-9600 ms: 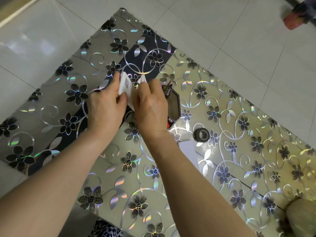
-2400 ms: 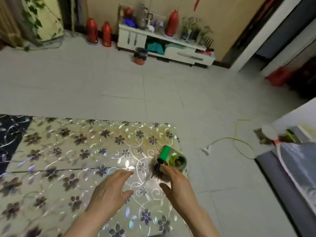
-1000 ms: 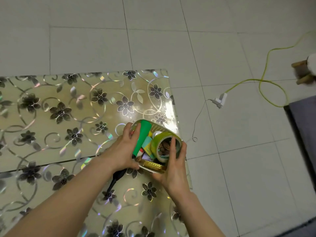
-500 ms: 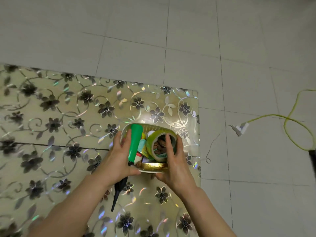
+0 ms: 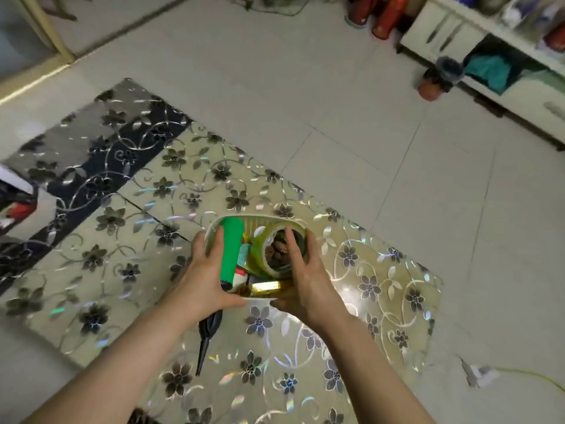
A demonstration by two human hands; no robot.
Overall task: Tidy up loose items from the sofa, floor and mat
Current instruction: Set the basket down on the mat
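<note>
A small pale basket (image 5: pixel 253 223) full of loose items hangs over the shiny floral mat (image 5: pixel 189 185), carried between both hands. My left hand (image 5: pixel 204 276) grips its left rim, fingers curled over the edge beside a green pump (image 5: pixel 230 250) whose black nozzle (image 5: pixel 208 335) sticks out below. My right hand (image 5: pixel 305 280) grips the right side, fingers hooked over a roll of yellow-green tape (image 5: pixel 282 249). A gold box (image 5: pixel 267 286) lies at the basket's near edge.
Pale tiled floor surrounds the mat. A white low cabinet (image 5: pixel 489 50) with red bottles (image 5: pixel 388 16) and a red pot (image 5: pixel 434 84) stands at the back right. A white plug on a yellow cord (image 5: pixel 480 373) lies on the floor at the right. A red-and-white object (image 5: pixel 15 206) shows at the left edge.
Both hands keep hold of the basket. The view has swung up and round, so the dark part of the mat and the cabinet have come into sight.
</note>
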